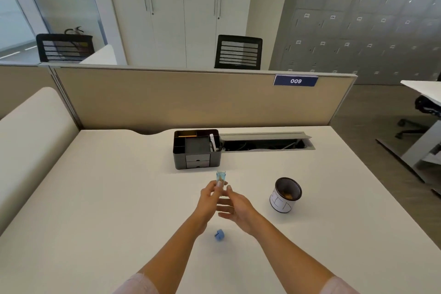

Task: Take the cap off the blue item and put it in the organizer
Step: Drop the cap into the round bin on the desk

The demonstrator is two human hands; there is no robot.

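Observation:
My left hand (210, 196) holds a clear blue tube-like item (221, 177) upright above the white desk, gripping its lower part; its top end sticks up above my fingers. My right hand (235, 207) is just right of it, fingers spread and empty, fingertips close to the item. A small blue cap (219, 235) lies on the desk below my hands. The black desk organizer (179, 150) stands farther back, with several compartments and two small drawers.
A black mesh cup (286, 194) with a white label stands to the right of my hands. Behind the organizer an open cable tray (267, 143) is sunk into the desk (95, 198). A beige partition closes the far edge.

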